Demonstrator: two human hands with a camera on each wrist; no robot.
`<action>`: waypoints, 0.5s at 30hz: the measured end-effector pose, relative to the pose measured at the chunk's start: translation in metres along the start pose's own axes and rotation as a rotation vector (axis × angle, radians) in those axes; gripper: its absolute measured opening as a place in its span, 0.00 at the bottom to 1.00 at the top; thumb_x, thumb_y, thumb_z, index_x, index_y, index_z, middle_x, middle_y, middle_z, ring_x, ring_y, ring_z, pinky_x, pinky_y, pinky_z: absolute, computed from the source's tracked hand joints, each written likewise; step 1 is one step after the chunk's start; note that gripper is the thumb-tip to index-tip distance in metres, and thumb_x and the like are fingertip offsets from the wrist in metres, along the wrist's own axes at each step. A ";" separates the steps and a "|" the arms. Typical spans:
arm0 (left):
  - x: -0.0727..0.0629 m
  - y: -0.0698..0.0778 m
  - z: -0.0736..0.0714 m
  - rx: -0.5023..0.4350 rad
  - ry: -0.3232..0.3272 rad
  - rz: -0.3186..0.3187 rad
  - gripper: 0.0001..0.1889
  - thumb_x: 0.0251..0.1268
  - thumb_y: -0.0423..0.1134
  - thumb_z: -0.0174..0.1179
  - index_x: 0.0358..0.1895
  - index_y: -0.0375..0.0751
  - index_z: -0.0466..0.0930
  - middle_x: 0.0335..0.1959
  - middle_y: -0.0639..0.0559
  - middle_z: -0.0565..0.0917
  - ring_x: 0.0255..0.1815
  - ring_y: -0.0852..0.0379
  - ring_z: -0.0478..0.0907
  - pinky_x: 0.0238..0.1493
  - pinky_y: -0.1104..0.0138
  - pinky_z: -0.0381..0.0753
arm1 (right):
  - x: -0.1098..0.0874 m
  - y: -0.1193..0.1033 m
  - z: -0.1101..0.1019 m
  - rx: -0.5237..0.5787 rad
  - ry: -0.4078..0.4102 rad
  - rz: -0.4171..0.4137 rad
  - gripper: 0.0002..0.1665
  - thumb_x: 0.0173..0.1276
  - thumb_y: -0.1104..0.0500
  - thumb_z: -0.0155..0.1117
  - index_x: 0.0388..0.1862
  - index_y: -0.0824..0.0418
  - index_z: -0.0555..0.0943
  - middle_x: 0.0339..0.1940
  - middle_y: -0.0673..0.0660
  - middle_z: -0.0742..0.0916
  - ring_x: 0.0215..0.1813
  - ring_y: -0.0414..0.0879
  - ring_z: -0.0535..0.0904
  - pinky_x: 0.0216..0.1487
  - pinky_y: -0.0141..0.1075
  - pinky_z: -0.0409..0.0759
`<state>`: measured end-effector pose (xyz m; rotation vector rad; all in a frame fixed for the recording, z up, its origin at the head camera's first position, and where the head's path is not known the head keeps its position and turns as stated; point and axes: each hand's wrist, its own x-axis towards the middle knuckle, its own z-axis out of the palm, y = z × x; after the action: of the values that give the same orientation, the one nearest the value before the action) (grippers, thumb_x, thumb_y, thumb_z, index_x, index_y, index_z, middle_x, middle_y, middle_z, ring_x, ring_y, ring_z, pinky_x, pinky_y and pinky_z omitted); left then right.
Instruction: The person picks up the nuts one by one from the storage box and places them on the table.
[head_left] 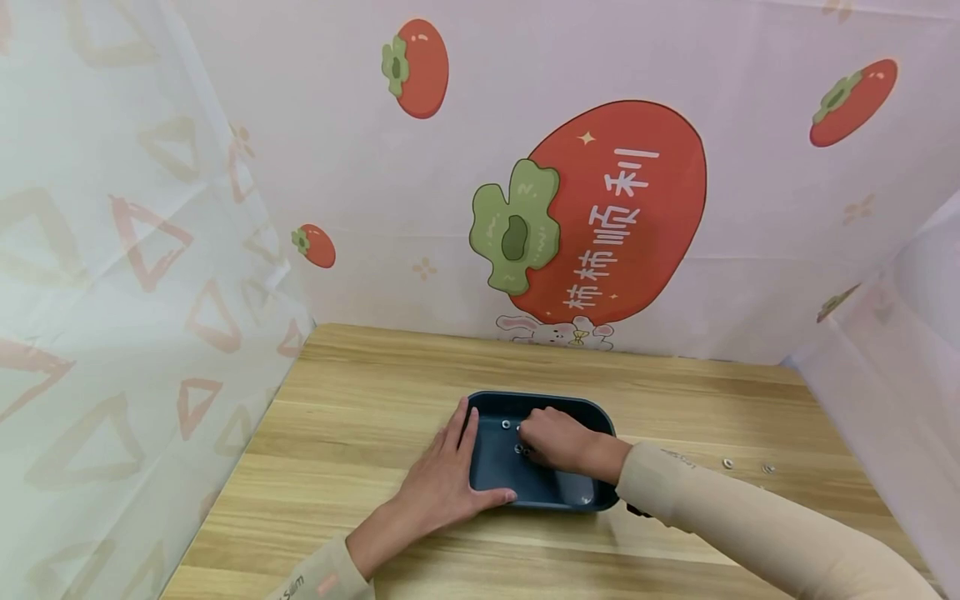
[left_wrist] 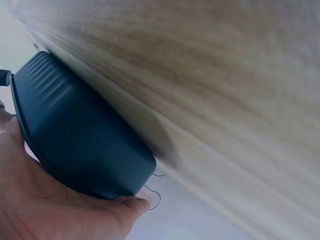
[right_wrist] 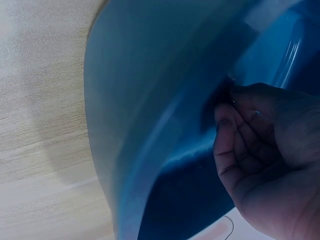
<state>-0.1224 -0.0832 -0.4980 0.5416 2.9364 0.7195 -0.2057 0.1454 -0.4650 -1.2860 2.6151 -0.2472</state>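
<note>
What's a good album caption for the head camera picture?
Left hand rests against a dark-blue round-cornered tray; right hand reaches inside beside small silvery rings.

Curled fingers (right_wrist: 226, 147) dip inside a blue tray (right_wrist: 130, 100) on pale wood (right_wrist: 45, 110).

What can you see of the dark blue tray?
The dark blue tray is rectangular and plastic-looking, with rounded corners, a thin rim and ribbing outside. It sits open side up on the wood-grain table, small metallic rings inside. The left hand rests against its left end, thumb at the near rim; the right hand is inside, its contact hidden.
</note>
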 end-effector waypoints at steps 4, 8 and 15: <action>0.000 0.000 0.000 0.002 0.000 -0.002 0.68 0.57 0.83 0.59 0.87 0.38 0.46 0.89 0.42 0.40 0.85 0.35 0.55 0.77 0.44 0.68 | 0.001 0.000 0.002 -0.010 -0.014 0.007 0.08 0.72 0.67 0.71 0.31 0.60 0.87 0.17 0.46 0.78 0.20 0.32 0.76 0.23 0.26 0.76; 0.000 0.000 0.000 0.000 0.000 -0.004 0.68 0.57 0.84 0.59 0.87 0.38 0.46 0.89 0.43 0.39 0.85 0.35 0.55 0.77 0.44 0.68 | 0.001 -0.001 0.002 -0.011 -0.045 0.031 0.06 0.72 0.66 0.71 0.33 0.61 0.88 0.18 0.46 0.79 0.20 0.33 0.77 0.24 0.25 0.76; 0.001 0.002 -0.001 -0.007 -0.001 -0.010 0.66 0.57 0.81 0.62 0.87 0.39 0.47 0.89 0.42 0.40 0.84 0.34 0.56 0.77 0.43 0.68 | 0.001 0.000 0.004 -0.020 -0.054 0.041 0.06 0.72 0.64 0.72 0.32 0.60 0.87 0.17 0.45 0.78 0.19 0.32 0.75 0.24 0.25 0.76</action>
<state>-0.1227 -0.0811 -0.4964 0.5258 2.9324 0.7277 -0.2054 0.1440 -0.4689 -1.2258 2.6021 -0.1775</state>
